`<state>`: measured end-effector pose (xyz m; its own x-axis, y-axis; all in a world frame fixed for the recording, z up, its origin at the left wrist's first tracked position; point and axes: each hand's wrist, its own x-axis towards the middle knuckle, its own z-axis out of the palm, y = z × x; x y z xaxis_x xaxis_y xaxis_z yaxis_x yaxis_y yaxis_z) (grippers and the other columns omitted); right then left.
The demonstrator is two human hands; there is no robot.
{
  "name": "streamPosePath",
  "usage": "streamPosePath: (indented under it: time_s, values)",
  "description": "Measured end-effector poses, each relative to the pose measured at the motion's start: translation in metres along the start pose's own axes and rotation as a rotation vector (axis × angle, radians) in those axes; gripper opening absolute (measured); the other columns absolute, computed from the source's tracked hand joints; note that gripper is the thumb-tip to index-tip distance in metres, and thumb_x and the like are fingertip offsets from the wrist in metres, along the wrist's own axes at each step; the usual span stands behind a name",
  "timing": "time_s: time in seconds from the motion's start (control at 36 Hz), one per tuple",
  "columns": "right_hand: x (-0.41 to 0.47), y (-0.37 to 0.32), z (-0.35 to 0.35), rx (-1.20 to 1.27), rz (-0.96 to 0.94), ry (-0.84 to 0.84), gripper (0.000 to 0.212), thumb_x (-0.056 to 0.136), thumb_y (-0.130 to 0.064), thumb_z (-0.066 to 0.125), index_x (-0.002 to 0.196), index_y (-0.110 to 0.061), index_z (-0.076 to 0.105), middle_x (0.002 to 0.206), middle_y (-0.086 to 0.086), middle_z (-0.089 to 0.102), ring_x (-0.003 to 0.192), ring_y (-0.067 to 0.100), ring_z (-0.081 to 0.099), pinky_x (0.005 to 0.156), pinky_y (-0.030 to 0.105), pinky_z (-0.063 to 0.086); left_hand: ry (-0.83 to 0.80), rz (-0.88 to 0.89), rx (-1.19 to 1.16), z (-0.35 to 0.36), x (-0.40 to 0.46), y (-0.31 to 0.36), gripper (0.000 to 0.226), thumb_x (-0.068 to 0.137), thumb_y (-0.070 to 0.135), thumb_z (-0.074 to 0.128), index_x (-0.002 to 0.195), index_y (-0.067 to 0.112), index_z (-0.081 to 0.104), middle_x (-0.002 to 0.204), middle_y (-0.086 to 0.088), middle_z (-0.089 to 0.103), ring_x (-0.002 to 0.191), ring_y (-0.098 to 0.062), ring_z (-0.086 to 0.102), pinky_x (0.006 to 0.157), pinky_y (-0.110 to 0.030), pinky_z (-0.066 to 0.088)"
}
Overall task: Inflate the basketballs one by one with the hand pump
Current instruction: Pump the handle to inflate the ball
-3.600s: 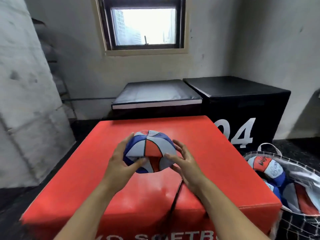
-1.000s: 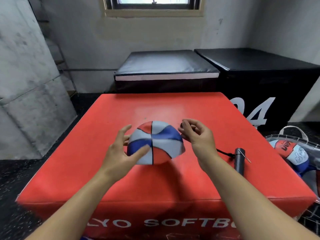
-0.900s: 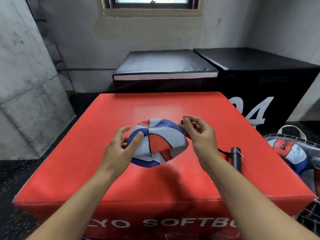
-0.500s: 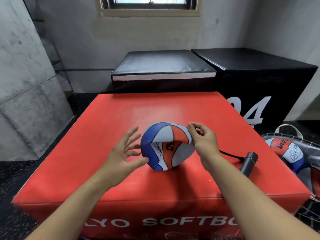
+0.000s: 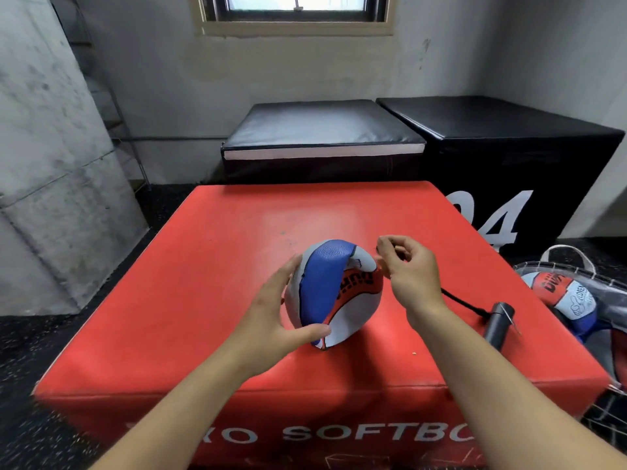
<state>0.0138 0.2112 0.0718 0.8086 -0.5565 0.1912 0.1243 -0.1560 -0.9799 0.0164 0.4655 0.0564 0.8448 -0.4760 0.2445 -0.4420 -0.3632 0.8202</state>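
Head camera, centre of the frame: a deflated basketball [image 5: 334, 293] in blue, white and red panels stands on edge on the red soft box [image 5: 210, 266], folded in on itself, its long axis running roughly from the upper middle of the frame down toward the lower middle, the blue panel facing the camera. Black lettering shows on its red panel, too curved to read. The left hand [image 5: 274, 320] cups it from the left side of the frame, fingers fairly straight along the ball's far side and thumb laid across its lower edge. The right hand [image 5: 410, 269] hovers just beside the ball's upper right edge with fingers curled and thumb and forefinger drawn together; a thin black hose [image 5: 463, 301] runs out from under its wrist, but what the fingertips pinch is too small to tell. The hose leads toward the right of the frame to a dark cylindrical hand pump [image 5: 497, 325] lying on the box. At the right edge a net bag [image 5: 576, 276] holds more balls [image 5: 566, 296] with partly readable print. The box front reads "SOFTBO", cut off. Behind it, in the upper half, sit a low black padded box [image 5: 319, 130] and a taller black box [image 5: 509, 144] marked "04".
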Motion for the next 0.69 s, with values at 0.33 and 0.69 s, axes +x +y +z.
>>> streamPosePath:
  time_s: [0.33, 0.69]
  values:
    - [-0.007, -0.038, -0.029, -0.222, -0.292, 0.013, 0.007, 0.096, -0.036, 0.075, 0.099, -0.030, 0.072, 0.086, -0.007, 0.075, 0.065, 0.014, 0.074, 0.074, 0.042, 0.059, 0.114, 0.082, -0.029, 0.025, 0.021, 0.011, 0.084, 0.077, 0.021, 0.091, 0.147, 0.039, 0.049, 0.141, 0.025, 0.059, 0.134, 0.002, 0.053, 0.106, -0.013, 0.037]
    - [-0.024, -0.042, -0.019, -0.118, -0.390, -0.257, 0.032, 0.096, -0.001, 0.071, 0.109, -0.030, 0.074, 0.096, -0.006, 0.076, 0.073, 0.017, 0.074, 0.061, 0.031, 0.060, 0.458, 0.219, 0.402, 0.014, 0.028, 0.010, 0.069, 0.071, 0.045, 0.087, 0.136, 0.034, 0.065, 0.142, 0.015, 0.061, 0.132, -0.014, 0.052, 0.103, -0.045, 0.035]
